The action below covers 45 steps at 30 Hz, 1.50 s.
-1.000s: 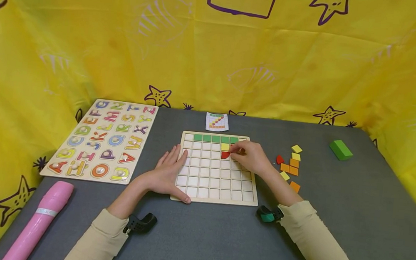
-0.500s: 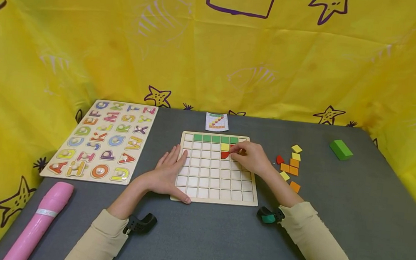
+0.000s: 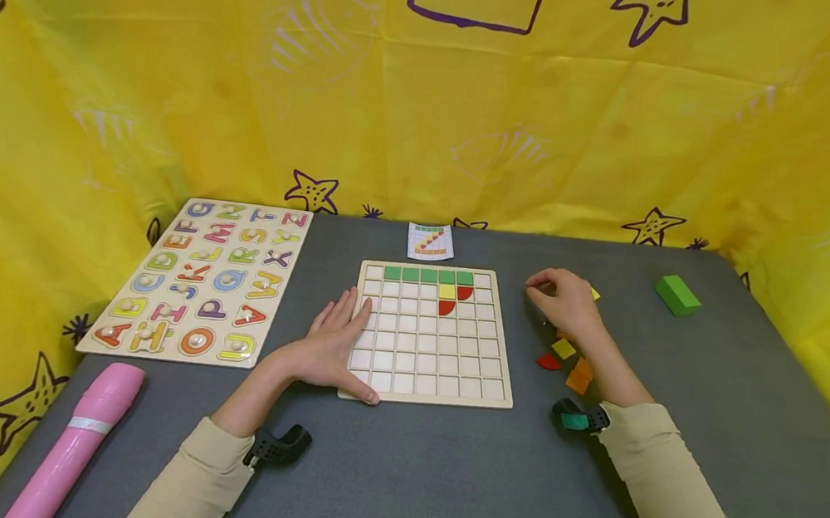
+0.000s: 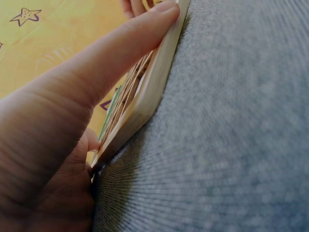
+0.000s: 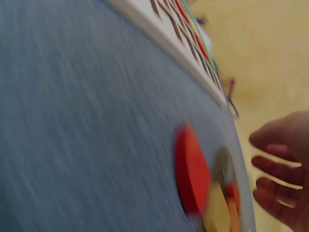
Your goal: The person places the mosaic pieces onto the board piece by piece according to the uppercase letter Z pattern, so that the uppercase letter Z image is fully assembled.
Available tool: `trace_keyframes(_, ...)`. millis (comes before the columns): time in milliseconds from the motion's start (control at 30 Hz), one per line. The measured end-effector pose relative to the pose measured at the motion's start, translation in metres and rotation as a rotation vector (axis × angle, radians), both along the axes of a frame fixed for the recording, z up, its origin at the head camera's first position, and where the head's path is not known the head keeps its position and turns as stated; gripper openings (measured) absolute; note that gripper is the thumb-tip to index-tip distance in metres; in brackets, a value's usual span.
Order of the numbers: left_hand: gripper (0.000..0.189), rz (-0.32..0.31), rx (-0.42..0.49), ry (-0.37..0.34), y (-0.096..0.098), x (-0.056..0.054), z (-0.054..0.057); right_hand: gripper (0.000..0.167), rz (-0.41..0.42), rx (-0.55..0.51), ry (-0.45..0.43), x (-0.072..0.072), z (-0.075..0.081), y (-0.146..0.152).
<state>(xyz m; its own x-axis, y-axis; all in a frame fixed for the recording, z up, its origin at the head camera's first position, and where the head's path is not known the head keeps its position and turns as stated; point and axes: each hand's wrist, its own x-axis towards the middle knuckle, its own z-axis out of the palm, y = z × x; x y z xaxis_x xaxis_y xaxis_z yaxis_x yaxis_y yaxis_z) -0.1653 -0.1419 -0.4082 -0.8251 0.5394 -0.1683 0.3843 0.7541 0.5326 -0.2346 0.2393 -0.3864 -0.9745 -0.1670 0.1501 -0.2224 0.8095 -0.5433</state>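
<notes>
Grid board: the pale wooden board with square white cells (image 3: 436, 353) lies flat at the middle of the table, its side edges running away from the person and its near edge crosswise; foreshortening hides which side is longer.
Tiles on the board: a crosswise row of green square tiles (image 3: 429, 276) fills most of the far row; below it sit a yellow square tile (image 3: 446, 291) and two red quarter-round tiles (image 3: 464, 293), curved sides toward the person.
Left hand: the left hand (image 3: 327, 344) rests on the board's left side, fingers spread and pointing away, thumb on the near edge.
Right hand: well apart from the left, the right hand (image 3: 567, 303) hangs over the table right of the board, fingers loosely bent, tips free.
Loose tiles: near the right wrist lie a red rounded tile (image 3: 548, 361), a yellow square tile (image 3: 563, 348) and orange square tiles (image 3: 579, 377).
Picture card: a small white printed card (image 3: 430, 242) lies just beyond the board.
Table: dark grey; at left, a wooden alphabet puzzle (image 3: 203, 272) and a pink cylinder with a silver band (image 3: 83, 435), both slanting away rightward; far right, a green rectangular block (image 3: 677, 295), set diagonally.
Room: yellow cloth (image 3: 432, 85) with purple starfish and pale fish encloses the table.
</notes>
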Motion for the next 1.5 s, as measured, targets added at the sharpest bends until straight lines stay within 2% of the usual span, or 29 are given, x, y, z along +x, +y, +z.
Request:
trace_keyframes(167,0.141,0.003,0.000,0.005,0.001,0.000,0.000,0.029,-0.137,0.140,-0.061,-0.002,0.006,0.033)
trace_keyframes(267,0.141,0.002,-0.003,0.008,0.001,0.000,0.000,0.035,-0.208,0.174,-0.125,-0.002,0.006,0.047)
trace_keyframes(367,0.141,0.002,-0.001,0.005,0.001,0.000,0.000,0.038,-0.232,0.174,-0.149,-0.005,0.003,0.055)
trace_keyframes(500,0.141,0.003,-0.004,0.005,0.001,0.000,0.001,0.037,-0.187,0.146,-0.114,-0.010,-0.001,0.057)
trace_keyframes(667,0.140,0.001,-0.010,0.005,0.001,0.000,0.001,0.036,-0.033,0.061,-0.080,-0.014,-0.004,0.050)
trace_keyframes(733,0.140,0.001,-0.010,0.007,0.001,0.000,0.001,0.036,-0.002,0.037,-0.075,-0.014,-0.005,0.048)
trace_keyframes(1067,0.140,-0.002,-0.013,0.014,0.001,0.000,0.000,0.034,-0.034,0.025,-0.098,-0.014,-0.008,0.042)
trace_keyframes(1300,0.140,0.000,-0.012,0.014,0.001,0.000,0.000,0.032,-0.054,0.003,-0.081,-0.011,-0.010,0.037)
trace_keyframes(1500,0.140,-0.001,-0.011,0.019,0.001,0.001,0.000,0.030,-0.030,-0.049,-0.066,-0.008,-0.006,0.021)
